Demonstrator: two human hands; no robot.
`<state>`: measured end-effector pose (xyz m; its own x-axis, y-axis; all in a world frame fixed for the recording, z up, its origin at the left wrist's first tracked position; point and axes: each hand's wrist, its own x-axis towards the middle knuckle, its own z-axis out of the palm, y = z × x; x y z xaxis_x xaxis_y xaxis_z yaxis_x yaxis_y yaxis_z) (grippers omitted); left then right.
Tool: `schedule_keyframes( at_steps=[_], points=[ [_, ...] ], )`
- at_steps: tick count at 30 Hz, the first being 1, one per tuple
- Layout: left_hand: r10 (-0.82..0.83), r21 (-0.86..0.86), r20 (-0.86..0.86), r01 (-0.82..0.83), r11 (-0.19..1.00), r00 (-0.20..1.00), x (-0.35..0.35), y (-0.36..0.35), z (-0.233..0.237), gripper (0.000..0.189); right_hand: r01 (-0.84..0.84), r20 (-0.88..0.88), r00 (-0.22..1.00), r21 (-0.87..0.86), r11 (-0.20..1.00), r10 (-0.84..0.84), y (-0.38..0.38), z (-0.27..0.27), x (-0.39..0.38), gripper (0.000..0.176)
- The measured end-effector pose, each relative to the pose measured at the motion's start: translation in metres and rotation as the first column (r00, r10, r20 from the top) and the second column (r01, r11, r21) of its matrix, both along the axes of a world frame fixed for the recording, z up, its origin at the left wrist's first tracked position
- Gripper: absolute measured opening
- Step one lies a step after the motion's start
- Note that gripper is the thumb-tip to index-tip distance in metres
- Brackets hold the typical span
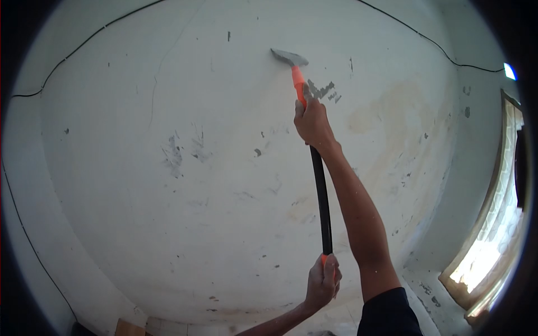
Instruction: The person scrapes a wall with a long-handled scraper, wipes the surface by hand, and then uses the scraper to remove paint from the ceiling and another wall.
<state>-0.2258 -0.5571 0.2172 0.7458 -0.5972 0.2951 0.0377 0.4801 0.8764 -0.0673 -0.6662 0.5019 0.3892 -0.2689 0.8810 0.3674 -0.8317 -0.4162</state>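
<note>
A long-handled scraper (pixel 321 196) with a black shaft and orange-red grips stands nearly upright before the wall. Its grey blade (pixel 288 57) is at the top, against or very near the white wall (pixel 224 101); actual contact is hard to judge. My right hand (pixel 315 120) is closed around the upper part of the handle, just below the orange collar. Lower down, my left hand (pixel 323 280) wraps round the orange grip at the handle's bottom end. Beside my right hand is a grey patch (pixel 320 88) of bare wall.
Scuffs and grey chipped spots, such as a streaked patch (pixel 174 157), mark the wall. A black cable (pixel 414 31) runs along the top. At the right is a bright curtained window (pixel 487 252). A brown board or box (pixel 129 327) stands at the lower left.
</note>
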Motion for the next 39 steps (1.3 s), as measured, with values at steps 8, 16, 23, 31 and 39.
schedule_keyframes(
  at_steps=[8, 16, 23, 31, 39],
  points=[
    [0.068, 0.002, 0.007, -0.068, 0.998, 0.998, 0.041, -0.014, -0.043, 0.049, 0.065, 0.105, 0.993, -0.096, 0.993, -0.055, -0.008, -0.026, 0.025, 0.058],
    [0.136, 0.022, 0.034, -0.137, 0.990, 0.990, 0.068, 0.030, -0.100, 0.042, -0.001, 0.040, 0.999, 0.003, 1.000, 0.000, 0.014, -0.081, 0.035, 0.061],
    [-0.109, -0.033, 0.040, 0.110, 0.993, 0.993, 0.049, 0.043, -0.061, 0.051, 0.001, 0.123, 0.992, -0.058, 0.998, 0.007, 0.014, -0.057, 0.019, 0.058],
    [-0.196, -0.202, 0.058, 0.204, 0.958, 0.979, 0.033, 0.052, 0.016, 0.054, -0.058, 0.060, 0.996, -0.004, 0.998, 0.058, 0.032, 0.002, 0.015, 0.058],
    [-0.076, -0.045, 0.090, 0.080, 0.996, 0.993, 0.034, 0.092, -0.006, 0.050, 0.024, -0.009, 1.000, 0.004, 1.000, -0.023, 0.062, -0.027, 0.008, 0.058]
  ],
)
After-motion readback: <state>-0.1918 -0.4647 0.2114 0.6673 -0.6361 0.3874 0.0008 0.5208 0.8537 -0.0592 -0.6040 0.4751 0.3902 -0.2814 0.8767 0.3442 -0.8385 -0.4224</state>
